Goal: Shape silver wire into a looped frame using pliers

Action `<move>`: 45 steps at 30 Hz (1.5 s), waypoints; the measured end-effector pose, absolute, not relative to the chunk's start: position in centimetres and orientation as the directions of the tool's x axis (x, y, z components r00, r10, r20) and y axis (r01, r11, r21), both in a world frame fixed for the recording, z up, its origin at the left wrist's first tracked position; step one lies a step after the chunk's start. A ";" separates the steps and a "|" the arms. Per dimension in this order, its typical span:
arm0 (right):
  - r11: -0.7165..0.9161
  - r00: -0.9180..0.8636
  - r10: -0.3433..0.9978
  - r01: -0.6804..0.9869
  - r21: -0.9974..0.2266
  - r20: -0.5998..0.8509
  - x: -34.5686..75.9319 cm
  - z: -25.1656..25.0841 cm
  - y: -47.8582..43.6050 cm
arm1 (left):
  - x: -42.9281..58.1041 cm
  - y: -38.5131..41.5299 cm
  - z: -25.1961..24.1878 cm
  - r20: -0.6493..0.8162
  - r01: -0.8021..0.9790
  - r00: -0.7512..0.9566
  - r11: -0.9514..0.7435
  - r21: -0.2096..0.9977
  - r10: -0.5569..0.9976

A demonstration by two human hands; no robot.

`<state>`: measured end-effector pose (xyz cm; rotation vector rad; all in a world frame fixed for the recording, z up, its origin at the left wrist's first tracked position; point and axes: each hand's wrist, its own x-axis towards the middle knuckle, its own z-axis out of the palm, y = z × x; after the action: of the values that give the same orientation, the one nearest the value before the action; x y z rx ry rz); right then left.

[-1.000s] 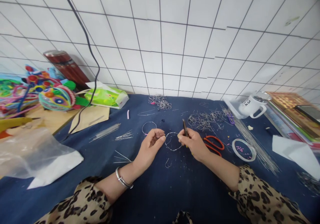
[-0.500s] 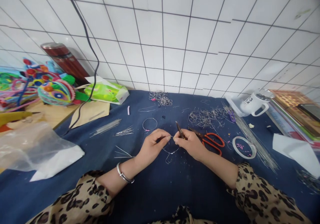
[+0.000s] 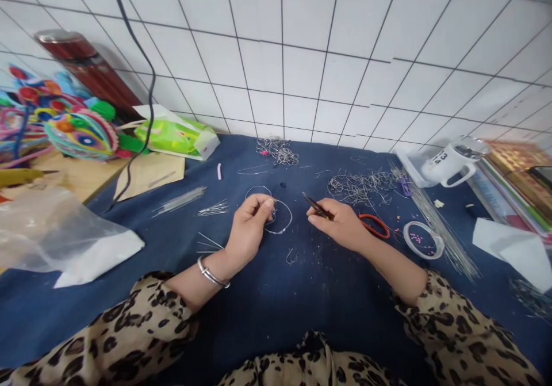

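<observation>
Pinching a thin wire ring (image 3: 291, 220) in the left hand (image 3: 249, 223), over the blue-covered worktop (image 3: 293, 305). Gripping a dark pointed tool (image 3: 317, 206) in the right hand (image 3: 340, 223), apart from the ring and near an orange-handled tool (image 3: 385, 236) and a tangle of wire (image 3: 360, 187).

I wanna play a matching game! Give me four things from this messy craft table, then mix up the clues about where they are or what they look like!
Things:
1. Nearer wire hoop
2. Dark-tipped pliers
3. Flask
4. Round dish

Clues:
A. Mostly dark red
B. Has tiny pink beads inside
C. In the right hand
D. Pinched in the left hand

Right pairs: 1-D, 2-C, 3-A, 4-B
</observation>
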<state>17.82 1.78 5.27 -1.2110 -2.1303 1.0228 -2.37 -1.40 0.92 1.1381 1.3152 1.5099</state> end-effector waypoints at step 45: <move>0.781 -0.707 0.582 0.623 0.037 -0.402 19.7 7.0 1.4 | -2.5 -0.9 -0.1 0.027 -0.172 -0.181 -0.059 0.983 0.983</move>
<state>19.74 1.39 7.05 -1.1818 -3.3365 0.1837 -2.54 -0.87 -0.09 1.0171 1.1814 1.4506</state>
